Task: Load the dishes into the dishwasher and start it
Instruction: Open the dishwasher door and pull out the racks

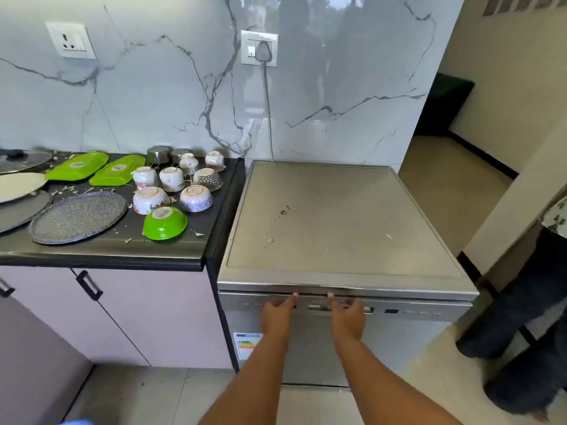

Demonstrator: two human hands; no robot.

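Steel dishwasher (343,222) stands shut beside the counter (107,250); nothing looks loaded, so the task is at its start. Left hand (277,314) and right hand (346,317) reach the door's top edge, fingers straight, fingertips touching it, gripping nothing. Dishes wait upside down on the counter: cups (171,178), bowls (165,223), plates (78,216), 2 green trays (76,165). Loading and starting remain.

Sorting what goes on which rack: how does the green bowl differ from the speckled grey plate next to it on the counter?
The green bowl is bright, plain green and deep; the speckled grey plate is dark, mottled and flat. The bowl lies upside down with a label on its base, while the plate shows no label. The bowl is the smaller across; the plate spreads much wider. Both rest on the black counter, left of the closed dishwasher, not yet loaded.
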